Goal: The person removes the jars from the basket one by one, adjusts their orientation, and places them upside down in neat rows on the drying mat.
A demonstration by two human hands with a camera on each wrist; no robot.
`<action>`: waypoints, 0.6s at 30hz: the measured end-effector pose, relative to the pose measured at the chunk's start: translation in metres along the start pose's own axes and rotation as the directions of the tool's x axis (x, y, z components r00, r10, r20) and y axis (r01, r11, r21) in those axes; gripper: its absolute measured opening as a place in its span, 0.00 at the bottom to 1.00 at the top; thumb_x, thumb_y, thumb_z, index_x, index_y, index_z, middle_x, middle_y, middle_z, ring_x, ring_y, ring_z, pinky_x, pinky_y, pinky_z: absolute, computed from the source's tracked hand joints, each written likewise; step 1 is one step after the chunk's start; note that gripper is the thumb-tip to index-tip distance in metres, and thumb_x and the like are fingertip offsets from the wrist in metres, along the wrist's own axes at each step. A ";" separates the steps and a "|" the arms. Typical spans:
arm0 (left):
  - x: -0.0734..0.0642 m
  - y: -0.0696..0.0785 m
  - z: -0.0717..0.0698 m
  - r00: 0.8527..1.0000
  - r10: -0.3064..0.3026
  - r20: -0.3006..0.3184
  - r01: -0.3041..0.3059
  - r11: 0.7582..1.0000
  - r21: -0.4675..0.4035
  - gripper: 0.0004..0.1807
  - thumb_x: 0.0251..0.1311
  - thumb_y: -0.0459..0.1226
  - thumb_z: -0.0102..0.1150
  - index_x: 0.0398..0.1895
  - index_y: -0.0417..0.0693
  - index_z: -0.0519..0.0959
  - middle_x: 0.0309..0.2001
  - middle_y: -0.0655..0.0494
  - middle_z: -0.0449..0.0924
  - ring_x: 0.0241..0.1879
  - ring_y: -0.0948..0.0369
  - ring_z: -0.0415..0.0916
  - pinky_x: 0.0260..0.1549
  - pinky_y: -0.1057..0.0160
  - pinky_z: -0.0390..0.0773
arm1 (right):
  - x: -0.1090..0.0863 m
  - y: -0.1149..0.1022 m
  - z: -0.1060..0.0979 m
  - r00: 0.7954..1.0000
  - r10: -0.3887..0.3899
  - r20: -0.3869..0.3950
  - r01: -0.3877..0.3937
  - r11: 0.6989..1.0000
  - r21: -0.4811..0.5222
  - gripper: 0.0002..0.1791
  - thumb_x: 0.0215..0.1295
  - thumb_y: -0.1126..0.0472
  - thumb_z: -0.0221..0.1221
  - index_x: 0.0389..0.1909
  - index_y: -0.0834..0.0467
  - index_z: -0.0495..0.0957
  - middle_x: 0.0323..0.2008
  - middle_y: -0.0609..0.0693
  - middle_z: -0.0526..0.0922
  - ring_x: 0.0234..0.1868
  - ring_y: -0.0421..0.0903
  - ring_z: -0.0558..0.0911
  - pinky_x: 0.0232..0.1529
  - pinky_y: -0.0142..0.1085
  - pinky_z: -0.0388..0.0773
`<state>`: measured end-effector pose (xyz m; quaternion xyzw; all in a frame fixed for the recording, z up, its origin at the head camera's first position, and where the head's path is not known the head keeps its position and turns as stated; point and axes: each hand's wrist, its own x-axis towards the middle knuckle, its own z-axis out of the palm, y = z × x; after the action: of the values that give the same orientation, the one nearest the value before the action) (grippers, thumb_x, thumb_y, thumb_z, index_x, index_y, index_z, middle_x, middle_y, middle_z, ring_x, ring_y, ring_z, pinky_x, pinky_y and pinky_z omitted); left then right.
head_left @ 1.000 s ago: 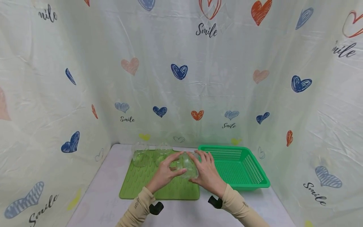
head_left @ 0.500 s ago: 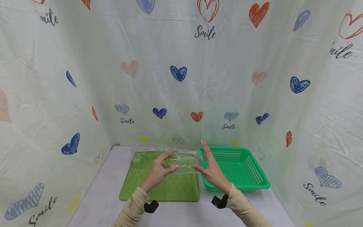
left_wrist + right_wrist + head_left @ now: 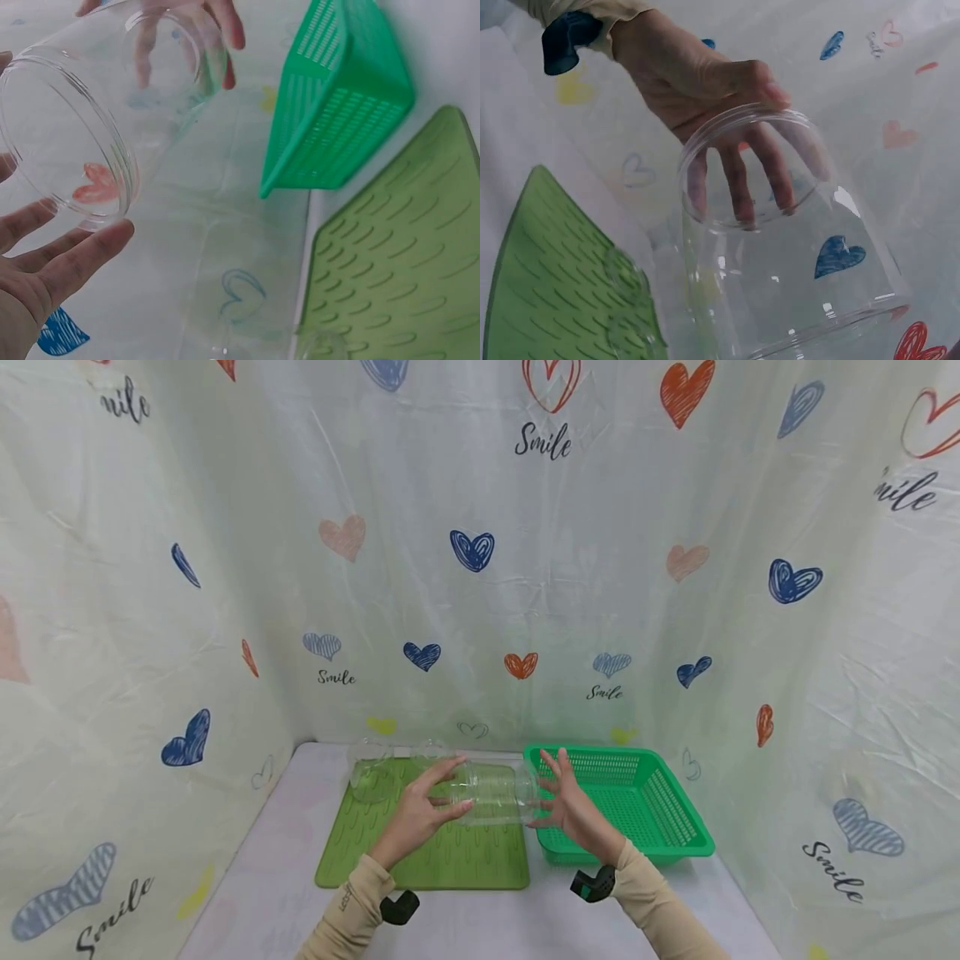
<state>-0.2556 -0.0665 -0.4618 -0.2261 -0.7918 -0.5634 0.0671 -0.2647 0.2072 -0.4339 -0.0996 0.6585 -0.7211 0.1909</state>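
Note:
A clear jar point(image 3: 491, 795) is held sideways above the green mat, its threaded mouth toward my left hand point(image 3: 415, 817). In the left wrist view, the left thumb and fingers point(image 3: 75, 270) grip the rim of the jar point(image 3: 161, 142). From the right wrist view, the left hand point(image 3: 697, 82) also shows round the mouth, several fingers seen through the clear wall of the jar point(image 3: 780, 262). My right hand point(image 3: 581, 814) is at the jar's base with its fingers spread; whether they touch it I cannot tell. Two more clear jars point(image 3: 372, 772) stand at the back left of the mat.
The green ridged mat point(image 3: 420, 867) lies on the white-covered table point(image 3: 262, 860). A green slotted basket point(image 3: 697, 843) stands to its right, just behind the right hand. A heart-printed curtain point(image 3: 480, 610) hangs round the back and sides.
Both hands held the jar a second ago while it turned to point sideways. The right hand has loosened and moved right, fingers spread; the left has shifted slightly left, still gripping the mouth.

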 end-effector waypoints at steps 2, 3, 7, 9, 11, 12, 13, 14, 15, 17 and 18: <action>0.000 -0.002 0.000 1.000 0.002 0.009 -0.002 1.000 -0.006 0.38 0.56 0.44 0.68 0.69 0.73 0.62 0.71 0.59 0.61 0.65 0.49 0.66 0.53 0.52 0.80 | 0.000 0.003 -0.001 0.995 0.062 0.078 -0.066 0.997 0.046 0.38 0.73 0.32 0.27 0.76 0.42 0.30 0.74 0.70 0.32 0.69 0.78 0.48 0.57 0.65 0.72; -0.001 -0.002 0.000 1.000 0.003 0.012 -0.003 1.000 -0.005 0.38 0.55 0.46 0.68 0.69 0.74 0.62 0.71 0.60 0.61 0.65 0.50 0.67 0.53 0.53 0.81 | 0.000 0.005 -0.002 0.990 0.086 0.110 -0.093 0.994 0.057 0.38 0.73 0.32 0.29 0.76 0.43 0.30 0.74 0.71 0.33 0.69 0.78 0.48 0.56 0.63 0.73; -0.003 -0.004 0.000 1.000 0.008 0.014 -0.008 1.000 0.000 0.38 0.55 0.49 0.67 0.69 0.75 0.62 0.70 0.60 0.62 0.65 0.52 0.67 0.52 0.57 0.81 | 0.001 0.012 0.000 0.981 0.133 0.138 -0.142 0.988 0.058 0.40 0.73 0.36 0.40 0.77 0.47 0.34 0.72 0.73 0.42 0.69 0.75 0.55 0.56 0.57 0.76; -0.005 -0.005 0.000 1.000 0.005 0.013 -0.005 1.000 0.006 0.38 0.55 0.49 0.67 0.69 0.75 0.62 0.70 0.59 0.62 0.64 0.53 0.68 0.51 0.59 0.81 | 0.002 0.015 0.000 0.983 0.138 0.125 -0.147 0.987 0.069 0.41 0.73 0.38 0.43 0.77 0.49 0.35 0.72 0.73 0.43 0.69 0.74 0.56 0.58 0.56 0.76; -0.006 -0.007 0.000 1.000 -0.002 0.012 0.002 1.000 0.004 0.38 0.55 0.48 0.68 0.69 0.76 0.62 0.70 0.59 0.62 0.64 0.54 0.68 0.52 0.59 0.81 | 0.003 0.018 0.000 0.983 0.148 0.112 -0.158 0.984 0.084 0.42 0.72 0.38 0.45 0.77 0.49 0.36 0.72 0.73 0.43 0.69 0.73 0.58 0.59 0.54 0.76; -0.007 -0.007 0.000 1.000 -0.005 0.014 0.005 1.000 -0.002 0.38 0.55 0.48 0.68 0.69 0.76 0.62 0.70 0.60 0.62 0.64 0.54 0.68 0.52 0.58 0.81 | 0.004 0.018 0.001 0.982 0.154 0.109 -0.164 0.982 0.091 0.43 0.72 0.38 0.46 0.77 0.48 0.36 0.72 0.73 0.44 0.69 0.72 0.58 0.59 0.54 0.76; -0.008 -0.008 0.000 1.000 -0.010 0.019 0.010 1.000 -0.007 0.39 0.54 0.48 0.68 0.69 0.76 0.62 0.70 0.60 0.62 0.64 0.54 0.68 0.53 0.56 0.81 | 0.004 0.019 0.001 0.981 0.160 0.106 -0.170 0.981 0.097 0.43 0.72 0.38 0.46 0.77 0.47 0.36 0.72 0.73 0.44 0.69 0.72 0.59 0.59 0.54 0.76; -0.008 -0.008 0.000 1.000 -0.013 0.026 0.014 1.000 -0.006 0.39 0.54 0.48 0.68 0.69 0.77 0.62 0.70 0.60 0.62 0.64 0.54 0.67 0.53 0.56 0.80 | 0.005 0.019 0.001 0.981 0.164 0.104 -0.174 0.979 0.103 0.43 0.72 0.39 0.46 0.77 0.47 0.35 0.72 0.73 0.44 0.69 0.72 0.59 0.60 0.53 0.75; -0.008 -0.009 -0.001 0.999 -0.013 0.035 0.013 1.000 -0.009 0.39 0.54 0.49 0.68 0.69 0.77 0.61 0.70 0.60 0.61 0.65 0.53 0.67 0.54 0.54 0.80 | 0.006 0.019 0.001 0.981 0.170 0.097 -0.180 0.978 0.107 0.43 0.72 0.39 0.47 0.77 0.46 0.35 0.72 0.72 0.44 0.69 0.72 0.59 0.60 0.53 0.76; -0.009 -0.009 -0.002 0.998 -0.008 0.055 0.009 1.000 -0.015 0.39 0.55 0.49 0.68 0.70 0.75 0.61 0.70 0.57 0.60 0.66 0.50 0.65 0.55 0.52 0.79 | 0.007 0.019 0.001 0.980 0.175 0.090 -0.184 0.977 0.110 0.42 0.72 0.39 0.47 0.77 0.46 0.36 0.72 0.72 0.45 0.69 0.71 0.59 0.60 0.53 0.76; -0.009 -0.009 -0.002 0.998 -0.006 0.068 0.007 1.000 -0.015 0.40 0.56 0.49 0.67 0.70 0.74 0.60 0.71 0.56 0.59 0.66 0.48 0.65 0.55 0.51 0.79 | 0.008 0.019 0.001 0.981 0.171 0.087 -0.180 0.978 0.108 0.42 0.72 0.40 0.47 0.77 0.46 0.36 0.72 0.71 0.45 0.69 0.71 0.58 0.60 0.53 0.76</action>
<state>-0.2514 -0.0737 -0.4721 -0.2431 -0.7901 -0.5616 0.0365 -0.2687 0.2016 -0.4534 -0.0576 0.6143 -0.7337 0.2846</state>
